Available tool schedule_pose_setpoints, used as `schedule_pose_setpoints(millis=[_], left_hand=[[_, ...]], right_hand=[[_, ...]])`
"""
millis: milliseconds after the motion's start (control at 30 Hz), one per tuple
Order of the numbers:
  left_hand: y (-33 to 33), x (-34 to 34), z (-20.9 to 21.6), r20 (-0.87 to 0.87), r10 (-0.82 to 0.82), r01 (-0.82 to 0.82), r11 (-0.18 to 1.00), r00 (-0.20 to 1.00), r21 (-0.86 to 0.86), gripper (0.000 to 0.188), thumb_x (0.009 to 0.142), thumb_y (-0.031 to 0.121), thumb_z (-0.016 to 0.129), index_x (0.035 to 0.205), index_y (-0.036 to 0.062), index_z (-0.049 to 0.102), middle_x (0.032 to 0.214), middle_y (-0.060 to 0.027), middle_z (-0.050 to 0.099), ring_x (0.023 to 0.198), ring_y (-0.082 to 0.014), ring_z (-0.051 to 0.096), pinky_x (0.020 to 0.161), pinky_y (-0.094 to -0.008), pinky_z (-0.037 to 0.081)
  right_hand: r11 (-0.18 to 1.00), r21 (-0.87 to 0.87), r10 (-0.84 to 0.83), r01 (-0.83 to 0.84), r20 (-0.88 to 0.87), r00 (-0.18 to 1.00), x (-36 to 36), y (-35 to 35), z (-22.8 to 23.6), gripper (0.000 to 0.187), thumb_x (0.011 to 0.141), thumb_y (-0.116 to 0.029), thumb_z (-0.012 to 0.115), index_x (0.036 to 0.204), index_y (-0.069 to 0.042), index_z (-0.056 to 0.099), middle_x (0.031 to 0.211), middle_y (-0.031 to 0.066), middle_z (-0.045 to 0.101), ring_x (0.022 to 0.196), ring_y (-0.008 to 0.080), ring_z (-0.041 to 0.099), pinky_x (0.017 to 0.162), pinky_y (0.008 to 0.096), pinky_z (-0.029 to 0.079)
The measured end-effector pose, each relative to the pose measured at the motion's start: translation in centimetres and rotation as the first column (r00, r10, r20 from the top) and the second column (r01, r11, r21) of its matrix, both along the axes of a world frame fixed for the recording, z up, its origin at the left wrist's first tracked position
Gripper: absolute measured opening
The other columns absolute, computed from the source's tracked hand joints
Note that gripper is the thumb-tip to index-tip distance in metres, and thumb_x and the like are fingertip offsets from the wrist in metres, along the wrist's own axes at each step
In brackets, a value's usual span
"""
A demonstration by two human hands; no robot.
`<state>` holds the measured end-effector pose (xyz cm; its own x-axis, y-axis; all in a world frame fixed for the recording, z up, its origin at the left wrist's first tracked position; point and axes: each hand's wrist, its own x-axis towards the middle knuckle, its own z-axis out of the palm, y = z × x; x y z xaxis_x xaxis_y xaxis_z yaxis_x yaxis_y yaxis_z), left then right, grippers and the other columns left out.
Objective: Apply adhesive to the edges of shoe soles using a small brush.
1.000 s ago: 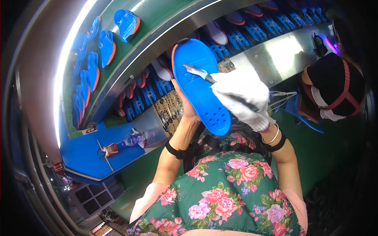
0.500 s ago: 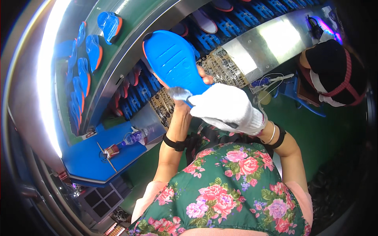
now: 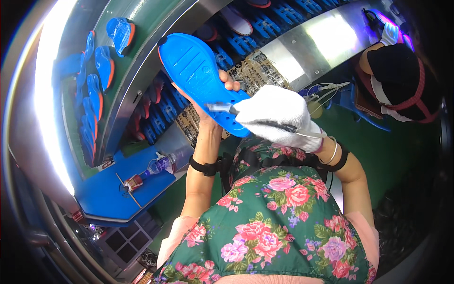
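My bare left hand (image 3: 204, 116) grips a blue shoe sole (image 3: 189, 61) from beneath and along its edge, fingers curled over the far side. The sole is tilted, its grooved, wider end pointing up and left. In a white knitted glove, my right hand (image 3: 279, 116) is closed around a brush (image 3: 220, 108). The pale bristles are over the narrower end of the sole, near some small holes; whether they touch is hard to tell. A dark handle and a thin pale tube run back along the glove toward the wrist.
Several blue soles with orange edges (image 3: 105, 66) lie on a green belt (image 3: 146, 19) under a bright lamp at left. Beyond the metal rail, blue parts (image 3: 265, 23) fill a lower rack. A blue table (image 3: 99, 194) holds a bottle (image 3: 158, 164). Another person (image 3: 397, 75) sits at right.
The sole has shifted slightly left and turned, showing more of its narrower end. My right hand has moved up a little, with the brush now over that end.
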<state>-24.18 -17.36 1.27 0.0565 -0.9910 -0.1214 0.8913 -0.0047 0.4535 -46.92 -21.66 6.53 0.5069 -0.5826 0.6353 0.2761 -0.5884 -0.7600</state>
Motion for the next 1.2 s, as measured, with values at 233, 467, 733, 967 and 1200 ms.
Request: schedule_pose_setpoints(millis=[233, 467, 733, 967, 1200], left_hand=[[-1.2, -0.3, 1.1, -0.109, -0.018, 0.023, 0.999, 0.994, 0.045, 0.114, 0.072, 0.104, 0.039, 0.115, -0.0003, 0.06, 0.093, -0.015, 0.067, 0.076, -0.0309, 0.065, 0.074, -0.0493, 0.054], [-2.4, 1.0, 1.5, -0.06, -0.262, 0.267, 0.958, 0.963, 0.1, 0.119, 0.076, 0.102, 0.037, 0.146, 0.0062, 0.048, 0.108, -0.0232, 0.068, 0.081, -0.0405, 0.068, 0.074, -0.0535, 0.057], [-3.2, 1.0, 0.5, -0.058, -0.491, 0.494, 0.863, 0.869, 0.104, 0.124, 0.078, 0.099, 0.036, 0.157, 0.0032, 0.039, 0.124, -0.0262, 0.067, 0.087, -0.0453, 0.073, 0.073, -0.0548, 0.063], [-3.9, 1.8, 0.0, -0.052, -0.602, 0.594, 0.767, 0.797, 0.243, 0.119, 0.081, 0.096, 0.037, 0.157, 0.0043, 0.04, 0.124, -0.0268, 0.067, 0.094, -0.0472, 0.074, 0.079, -0.0599, 0.064], [-3.3, 0.9, -1.3, -0.084, -0.519, 0.518, 0.802, 0.851, 0.296, 0.113, 0.086, 0.093, 0.034, 0.155, 0.0038, 0.044, 0.121, -0.0274, 0.069, 0.093, -0.0459, 0.074, 0.083, -0.0596, 0.062]], right_hand=[[0.986, -0.038, 0.162, -0.164, -0.044, 0.986, -1.0, 1.2, 0.1, 0.03, 0.079, -0.007, 0.085, 0.108, -0.011, 0.081, 0.108, 0.0091, 0.079, 0.089, 0.0266, 0.074, 0.076, 0.0376, 0.06], [0.968, -0.245, 0.006, -0.047, -0.163, 0.987, -1.3, 1.3, -1.8, 0.03, 0.082, -0.01, 0.081, 0.112, -0.01, 0.078, 0.113, 0.0108, 0.077, 0.087, 0.0278, 0.072, 0.075, 0.038, 0.059], [0.983, -0.162, 0.077, -0.091, -0.088, 0.993, -1.8, 0.8, -2.3, 0.027, 0.084, -0.008, 0.081, 0.111, -0.009, 0.078, 0.111, 0.0101, 0.078, 0.086, 0.0256, 0.073, 0.075, 0.0363, 0.059], [0.95, -0.057, 0.307, -0.306, 0.004, 0.952, -2.1, 0.2, -1.8, 0.026, 0.083, -0.011, 0.082, 0.109, -0.011, 0.079, 0.104, 0.008, 0.077, 0.083, 0.0269, 0.071, 0.074, 0.0393, 0.058], [0.822, 0.52, 0.281, -0.234, -0.013, 0.959, -3.5, 0.0, -1.8, 0.017, 0.083, -0.002, 0.084, 0.099, -0.004, 0.081, 0.099, 0.0099, 0.079, 0.096, 0.0202, 0.076, 0.088, 0.0322, 0.06]])
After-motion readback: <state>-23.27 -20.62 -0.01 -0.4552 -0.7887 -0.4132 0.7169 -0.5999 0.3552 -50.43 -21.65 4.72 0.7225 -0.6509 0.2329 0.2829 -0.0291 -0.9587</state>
